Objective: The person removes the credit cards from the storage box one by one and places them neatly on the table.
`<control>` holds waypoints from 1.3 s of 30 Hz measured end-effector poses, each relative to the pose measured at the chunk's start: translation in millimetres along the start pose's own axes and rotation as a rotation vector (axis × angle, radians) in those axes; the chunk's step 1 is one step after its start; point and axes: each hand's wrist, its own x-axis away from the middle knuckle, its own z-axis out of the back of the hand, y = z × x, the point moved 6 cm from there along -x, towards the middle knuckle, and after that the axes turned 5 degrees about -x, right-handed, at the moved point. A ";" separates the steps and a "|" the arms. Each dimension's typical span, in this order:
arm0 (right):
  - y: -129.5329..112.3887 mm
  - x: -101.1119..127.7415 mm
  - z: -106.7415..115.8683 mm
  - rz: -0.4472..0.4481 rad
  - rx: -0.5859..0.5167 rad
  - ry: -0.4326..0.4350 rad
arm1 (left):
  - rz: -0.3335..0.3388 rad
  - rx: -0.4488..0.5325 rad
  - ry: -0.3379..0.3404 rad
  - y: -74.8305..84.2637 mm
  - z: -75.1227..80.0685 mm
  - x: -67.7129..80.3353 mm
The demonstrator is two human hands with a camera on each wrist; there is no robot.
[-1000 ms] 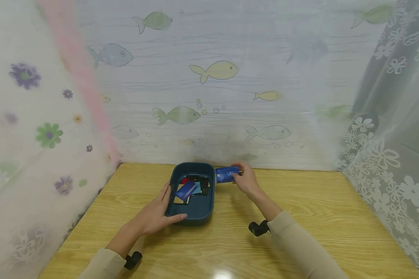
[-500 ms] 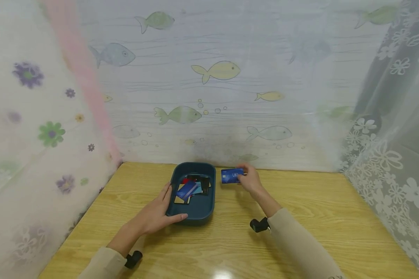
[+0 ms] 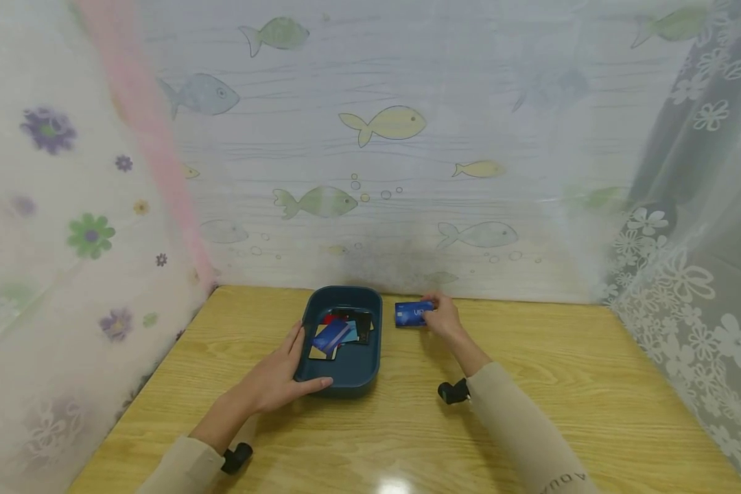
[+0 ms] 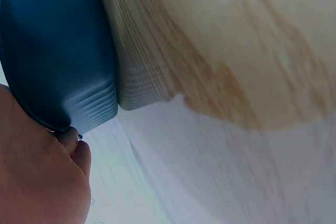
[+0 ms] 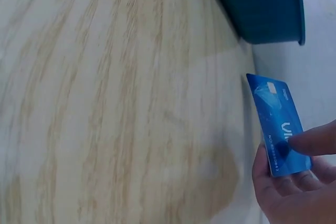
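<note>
A dark teal plastic bin (image 3: 346, 381) stands on the table with several overlapping cards (image 3: 335, 336) inside, among them blue, gold, black and red ones. My left hand (image 3: 265, 382) rests against the bin's left side, fingers laid along the wall and thumb stretched over the near rim. To the right of the bin, my right hand (image 3: 446, 318) pinches a blue VIP card (image 3: 410, 313) by its right end. In the right wrist view the thumb lies on the card's printed face (image 5: 274, 109), with fingers behind it. The card is apart from the bin.
The wood-grain table (image 3: 531, 357) extends to both sides and in front of the bin. A fish-patterned curtain (image 3: 383, 165) hangs along the back edge. Flowered sheets (image 3: 86, 295) stand at the left and right. Each wrist carries a black camera (image 3: 453, 392).
My right hand has moved the VIP card a little to the right, away from the bin's rim, and slightly toward me. My left hand and the bin stay in place.
</note>
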 end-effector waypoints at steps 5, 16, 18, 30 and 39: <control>7.1 -3.5 0.6 -0.003 0.068 0.018 | 0.006 -0.008 -0.002 0.5 0.4 0.6; 6.7 -6.8 -3.1 0.036 0.191 0.036 | -0.001 -0.001 0.010 -0.6 -0.9 -0.7; 5.5 -6.5 -4.2 0.053 0.212 0.032 | -0.002 0.001 0.011 -0.6 -0.8 -0.9; 5.5 -14.0 -8.0 0.096 0.306 0.005 | 0.000 0.010 0.010 -1.1 -0.5 -1.0; 7.5 -15.4 -9.0 0.067 0.295 -0.022 | -0.001 0.009 0.009 -0.8 -0.5 -0.5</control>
